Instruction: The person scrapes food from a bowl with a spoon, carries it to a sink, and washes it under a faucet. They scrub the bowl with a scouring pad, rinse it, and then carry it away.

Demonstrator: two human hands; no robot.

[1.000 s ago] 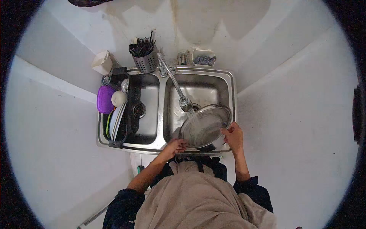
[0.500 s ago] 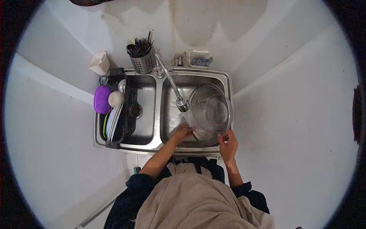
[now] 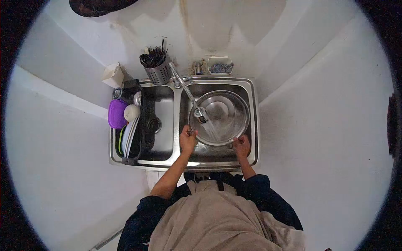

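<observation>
Both hands, left (image 3: 188, 139) and right (image 3: 241, 145), grip the bowl (image 3: 219, 117) rim at frame centre; best held level under the tap (image 3: 200, 112) stream.

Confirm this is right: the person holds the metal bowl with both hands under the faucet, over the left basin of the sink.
Not quite. In the head view both hands, left hand and right hand, hold the metal bowl under the faucet, but over the right basin, not the left.

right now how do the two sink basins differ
The right basin holds a large metal bowl under the running faucet, gripped by the left hand and right hand. The left basin has no hands in it and holds a black dish rack with plates. Both are stainless steel.
</observation>
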